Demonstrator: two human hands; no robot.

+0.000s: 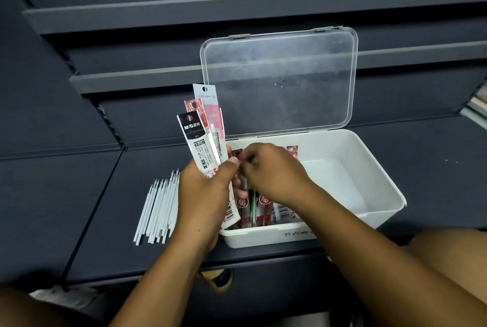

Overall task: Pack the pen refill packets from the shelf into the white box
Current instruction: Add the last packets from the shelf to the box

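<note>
White box (pixel 374 218) with clear lid (pixel 279 81); red-and-white packets (pixel 203 126) (one black-topped); dark grey shelf (pixel 79 194).

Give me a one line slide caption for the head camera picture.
Left hand holds a fan of refill packets while right hand reaches into the open white box.

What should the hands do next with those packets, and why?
Probably the right hand should lay the packet it is pinching down in the white box, beside the packets already lying at its left end. The left hand holds a fan of packets waiting to go in, and the right half of the box looks bare.
</note>
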